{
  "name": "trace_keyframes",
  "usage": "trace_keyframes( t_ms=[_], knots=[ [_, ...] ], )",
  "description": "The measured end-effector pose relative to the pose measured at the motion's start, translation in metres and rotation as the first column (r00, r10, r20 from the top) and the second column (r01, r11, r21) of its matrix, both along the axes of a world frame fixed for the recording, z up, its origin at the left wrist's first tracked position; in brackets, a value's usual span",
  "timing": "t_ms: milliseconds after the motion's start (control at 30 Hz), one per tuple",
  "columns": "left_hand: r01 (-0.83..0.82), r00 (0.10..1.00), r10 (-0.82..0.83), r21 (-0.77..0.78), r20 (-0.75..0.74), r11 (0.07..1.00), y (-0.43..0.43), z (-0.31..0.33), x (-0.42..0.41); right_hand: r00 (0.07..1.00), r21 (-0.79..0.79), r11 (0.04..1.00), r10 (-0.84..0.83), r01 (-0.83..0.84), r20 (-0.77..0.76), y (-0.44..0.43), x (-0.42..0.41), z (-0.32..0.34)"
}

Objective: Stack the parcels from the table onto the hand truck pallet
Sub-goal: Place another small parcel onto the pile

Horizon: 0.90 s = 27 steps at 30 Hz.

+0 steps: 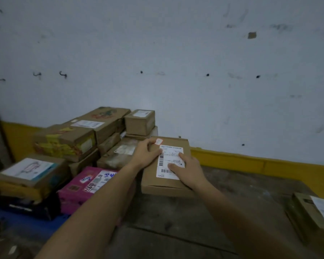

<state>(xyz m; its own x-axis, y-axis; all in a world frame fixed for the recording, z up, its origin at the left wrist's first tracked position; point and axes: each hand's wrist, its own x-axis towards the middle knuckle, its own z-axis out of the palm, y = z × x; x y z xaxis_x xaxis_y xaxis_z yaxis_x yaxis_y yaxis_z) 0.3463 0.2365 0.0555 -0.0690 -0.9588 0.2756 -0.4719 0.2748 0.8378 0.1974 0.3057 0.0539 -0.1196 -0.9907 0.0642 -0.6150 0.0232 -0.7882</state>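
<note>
A flat brown cardboard parcel (165, 185) with a white shipping label lies at the left end of the dark wooden table (213, 212). My left hand (148, 152) rests on its top left part, bent fingers touching the label's corner. My right hand (189, 169) lies flat on the right side of the top, index finger and thumb spread over the label. To the left, lower down, stacked parcels (67, 143) sit on a blue pallet (0, 215); a pink box (86, 186) is the nearest of them.
Another brown parcel (310, 214) with a white label lies at the table's right edge. A small box (139, 121) tops the far part of the stack. A white wall with a yellow base strip (251, 159) stands behind.
</note>
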Motion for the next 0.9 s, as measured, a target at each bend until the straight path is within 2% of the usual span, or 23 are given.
trace_keyframes(
  t_ms=[200, 467, 900],
  knots=[
    [-0.054, 0.998, 0.054, 0.046, 0.020, 0.997, -0.051, -0.003, 0.047, 0.998, 0.020, 0.998, 0.058, -0.058, 0.020, -0.061, 0.042, 0.000],
    [-0.116, 0.986, 0.106, 0.078, 0.126, 0.990, -0.116, -0.005, 0.107, 0.994, 0.018, 0.995, 0.095, -0.096, 0.059, -0.128, 0.103, -0.009],
    [-0.044, 0.954, 0.012, 0.099, 0.298, 0.994, -0.198, -0.027, 0.142, 0.996, 0.131, 0.989, -0.076, 0.069, 0.049, -0.183, 0.170, -0.043]
  ],
)
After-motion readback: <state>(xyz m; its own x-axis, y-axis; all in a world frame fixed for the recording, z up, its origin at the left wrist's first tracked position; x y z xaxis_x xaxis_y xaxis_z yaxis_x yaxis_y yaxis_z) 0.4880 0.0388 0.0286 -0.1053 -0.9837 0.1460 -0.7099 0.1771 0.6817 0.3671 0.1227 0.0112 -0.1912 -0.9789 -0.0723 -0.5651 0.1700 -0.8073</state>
